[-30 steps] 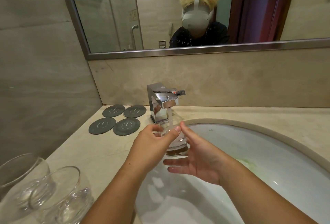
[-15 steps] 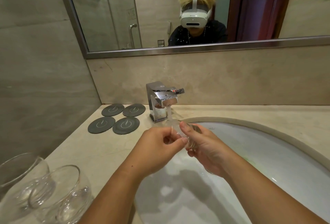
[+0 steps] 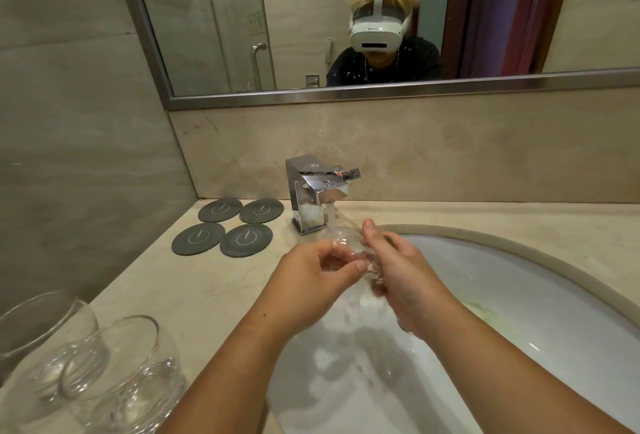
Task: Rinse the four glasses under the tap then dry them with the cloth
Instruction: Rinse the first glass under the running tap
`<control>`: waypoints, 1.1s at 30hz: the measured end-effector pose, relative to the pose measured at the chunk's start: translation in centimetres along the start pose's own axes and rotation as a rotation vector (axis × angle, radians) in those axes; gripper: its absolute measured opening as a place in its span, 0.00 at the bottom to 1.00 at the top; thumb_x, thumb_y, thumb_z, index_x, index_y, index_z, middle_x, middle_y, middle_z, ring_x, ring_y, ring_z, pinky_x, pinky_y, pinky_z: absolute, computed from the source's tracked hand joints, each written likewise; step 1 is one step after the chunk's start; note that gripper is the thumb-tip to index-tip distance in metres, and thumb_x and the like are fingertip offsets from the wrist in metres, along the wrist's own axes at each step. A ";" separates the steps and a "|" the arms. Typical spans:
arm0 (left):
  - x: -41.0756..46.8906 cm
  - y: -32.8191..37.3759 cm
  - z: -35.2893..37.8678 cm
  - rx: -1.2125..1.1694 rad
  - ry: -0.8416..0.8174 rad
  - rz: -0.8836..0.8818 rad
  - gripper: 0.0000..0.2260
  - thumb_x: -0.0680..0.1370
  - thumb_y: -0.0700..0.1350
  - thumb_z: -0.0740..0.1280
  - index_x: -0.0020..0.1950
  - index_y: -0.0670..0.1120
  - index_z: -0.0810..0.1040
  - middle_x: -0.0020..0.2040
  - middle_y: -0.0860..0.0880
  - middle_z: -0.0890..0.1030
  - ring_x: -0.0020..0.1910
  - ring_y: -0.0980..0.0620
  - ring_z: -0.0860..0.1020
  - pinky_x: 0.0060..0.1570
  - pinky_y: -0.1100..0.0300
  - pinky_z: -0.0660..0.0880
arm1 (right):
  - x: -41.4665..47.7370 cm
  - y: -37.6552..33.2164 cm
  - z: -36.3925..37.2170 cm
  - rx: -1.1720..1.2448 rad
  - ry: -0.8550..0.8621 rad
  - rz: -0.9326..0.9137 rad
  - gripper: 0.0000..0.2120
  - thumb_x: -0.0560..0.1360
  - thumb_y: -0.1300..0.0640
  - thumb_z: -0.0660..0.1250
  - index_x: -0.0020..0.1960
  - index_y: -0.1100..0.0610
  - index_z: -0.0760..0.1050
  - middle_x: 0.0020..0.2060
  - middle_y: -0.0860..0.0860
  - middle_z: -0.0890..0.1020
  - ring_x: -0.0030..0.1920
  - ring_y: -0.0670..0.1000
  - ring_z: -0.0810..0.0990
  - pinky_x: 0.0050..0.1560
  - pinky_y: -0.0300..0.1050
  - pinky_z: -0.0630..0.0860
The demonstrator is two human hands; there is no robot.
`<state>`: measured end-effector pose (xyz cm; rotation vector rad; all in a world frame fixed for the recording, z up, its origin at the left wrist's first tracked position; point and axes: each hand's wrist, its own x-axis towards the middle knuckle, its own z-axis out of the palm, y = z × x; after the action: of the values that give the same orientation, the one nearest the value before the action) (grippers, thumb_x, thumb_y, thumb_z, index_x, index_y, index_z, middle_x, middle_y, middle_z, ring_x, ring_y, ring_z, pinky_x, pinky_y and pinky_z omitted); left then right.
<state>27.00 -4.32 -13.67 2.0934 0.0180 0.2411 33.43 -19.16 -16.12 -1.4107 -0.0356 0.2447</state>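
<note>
A clear glass (image 3: 346,241) sits tilted under the running water of the chrome tap (image 3: 317,191), over the white sink (image 3: 519,295). My left hand (image 3: 315,281) grips it from the left with thumb and fingers. My right hand (image 3: 398,271) holds it from the right, thumb up at its rim. Two more clear glasses (image 3: 52,347) (image 3: 138,374) stand on the counter at the lower left. No cloth is in view.
Several dark round coasters (image 3: 228,226) lie on the beige counter left of the tap. A mirror (image 3: 346,35) above the backsplash reflects a person wearing a headset. A tiled wall closes off the left side.
The glass has been turned from upright under the stream to tilted between both hands. My right hand went from an open palm beside the glass to a grip on it.
</note>
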 end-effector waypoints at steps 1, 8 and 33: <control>0.1 -0.3 -0.1 0.014 0.033 -0.018 0.04 0.78 0.51 0.76 0.48 0.52 0.86 0.42 0.56 0.88 0.44 0.58 0.85 0.48 0.63 0.78 | 0.0 -0.2 -0.2 -0.038 0.061 -0.052 0.24 0.73 0.33 0.73 0.55 0.52 0.83 0.47 0.53 0.87 0.36 0.49 0.76 0.35 0.43 0.69; 0.1 -0.4 -0.5 0.251 0.081 -0.043 0.16 0.77 0.53 0.76 0.63 0.53 0.81 0.55 0.58 0.83 0.55 0.60 0.80 0.59 0.61 0.77 | -0.9 -1.2 -1.1 -0.255 0.210 -0.326 0.18 0.72 0.39 0.79 0.57 0.43 0.80 0.49 0.42 0.84 0.51 0.39 0.81 0.42 0.27 0.72; -0.1 -0.1 -0.5 -0.064 0.104 -0.133 0.35 0.63 0.66 0.79 0.64 0.57 0.72 0.56 0.59 0.84 0.53 0.62 0.84 0.59 0.55 0.80 | -1.1 0.1 1.2 0.155 -0.178 0.314 0.32 0.85 0.34 0.55 0.63 0.59 0.84 0.41 0.57 0.83 0.36 0.56 0.80 0.37 0.48 0.78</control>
<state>26.84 -3.83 -13.56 2.0054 0.2083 0.2659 32.12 -18.23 -15.85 -1.2334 0.0586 0.6205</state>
